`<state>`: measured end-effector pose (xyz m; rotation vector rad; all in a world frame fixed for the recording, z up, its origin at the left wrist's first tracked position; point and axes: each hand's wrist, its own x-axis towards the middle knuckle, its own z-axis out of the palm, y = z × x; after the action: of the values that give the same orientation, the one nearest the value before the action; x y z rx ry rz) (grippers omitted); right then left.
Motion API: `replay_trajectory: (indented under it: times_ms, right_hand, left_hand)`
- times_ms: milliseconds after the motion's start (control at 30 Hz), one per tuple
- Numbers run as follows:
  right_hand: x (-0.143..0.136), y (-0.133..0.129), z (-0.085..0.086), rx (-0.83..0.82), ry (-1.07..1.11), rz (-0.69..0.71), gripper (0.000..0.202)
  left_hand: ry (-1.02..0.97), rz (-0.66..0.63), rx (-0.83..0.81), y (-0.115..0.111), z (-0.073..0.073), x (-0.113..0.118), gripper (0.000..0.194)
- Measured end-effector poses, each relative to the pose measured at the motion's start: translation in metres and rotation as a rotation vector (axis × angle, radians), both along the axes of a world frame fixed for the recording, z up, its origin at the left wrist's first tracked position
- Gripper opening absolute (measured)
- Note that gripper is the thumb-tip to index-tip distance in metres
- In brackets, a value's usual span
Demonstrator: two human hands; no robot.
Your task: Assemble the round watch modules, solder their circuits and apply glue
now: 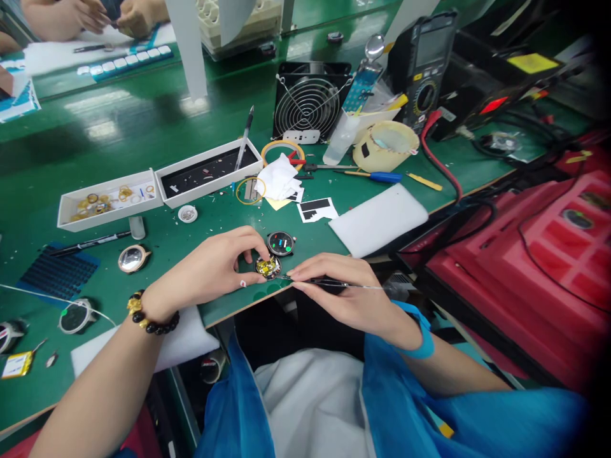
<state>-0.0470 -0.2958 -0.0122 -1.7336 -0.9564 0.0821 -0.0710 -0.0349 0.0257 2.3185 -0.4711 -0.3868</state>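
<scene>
An opened round watch body (268,267) with yellow parts inside lies near the front edge of the green bench. My left hand (217,264) grips it between thumb and fingers from the left. In my right hand (341,286) are thin metal tweezers (329,282), pinched like a pen, their tip at the right side of the watch body. Touching or just behind the body is a round watch face (280,243) with a lit display. A rose-gold watch (132,259) rests farther left.
Two white trays (160,191) of small parts stand behind. Farther back are a fan (310,105), a tape roll, a blue screwdriver (382,177) and a multimeter. A white foam pad (379,219) lies right; red foam trays (534,267) fill the right. Another person's hands (114,19) show across the bench.
</scene>
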Motion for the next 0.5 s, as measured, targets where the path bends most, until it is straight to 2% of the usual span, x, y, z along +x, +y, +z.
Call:
replay_trajectory:
  times_ms: [500]
  right_hand:
    - [-0.0032,0.0015,0.0107,-0.106,0.013,-0.008,0.005]
  left_hand:
    - [-0.008,-0.004,-0.005,-0.0012,0.001,0.0006,0.023]
